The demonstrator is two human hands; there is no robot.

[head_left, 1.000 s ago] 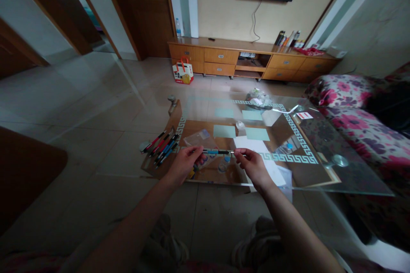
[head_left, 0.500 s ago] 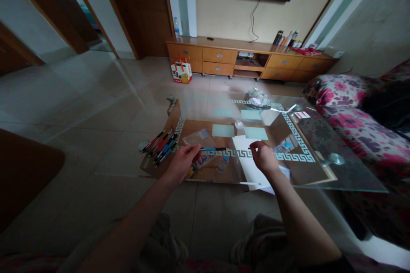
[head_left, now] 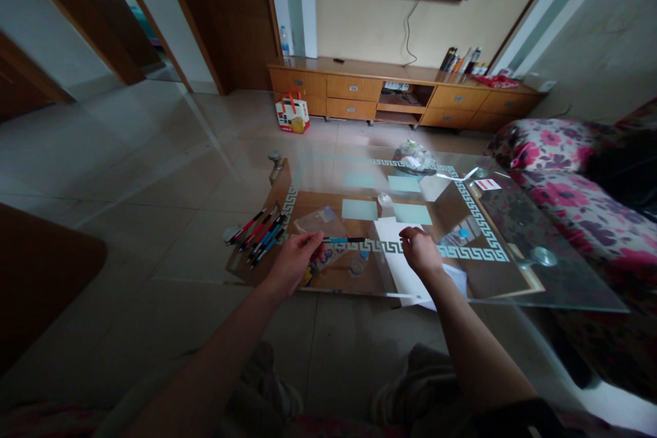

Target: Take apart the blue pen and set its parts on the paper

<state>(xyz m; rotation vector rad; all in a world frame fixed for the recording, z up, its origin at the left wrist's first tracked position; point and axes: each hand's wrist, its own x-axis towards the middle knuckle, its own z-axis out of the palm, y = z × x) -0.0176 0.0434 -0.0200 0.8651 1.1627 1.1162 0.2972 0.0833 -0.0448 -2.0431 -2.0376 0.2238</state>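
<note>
Between the fingertips of my left hand [head_left: 300, 256] is a blue and black pen [head_left: 345, 240], lying level with its black end toward the right. A short gap separates that end from my right hand [head_left: 421, 251], whose thumb and fingers are pinched together. Whatever those fingers hold, if anything, is too small to make out. Left of my left hand, several red, blue and black pens [head_left: 264, 236] lie in a loose pile on the glass table [head_left: 569, 270]. A clear plastic sleeve [head_left: 321, 220] rests just beyond my left hand. White paper [head_left: 397, 267] shows below my right hand.
A bag-lined bowl [head_left: 413, 157] and a red-and-white card [head_left: 488, 185] are toward the table's far right. Under the glass a blue-capped bottle [head_left: 358, 263] shows. A flowered sofa [head_left: 569, 202] borders the right side; a low cabinet [head_left: 354, 89] stands along the wall.
Both hands stay nearly in place, with the pen still in the left. A small dark tip seen earlier at my right fingertips is no longer distinct. The view has shifted slightly.
</note>
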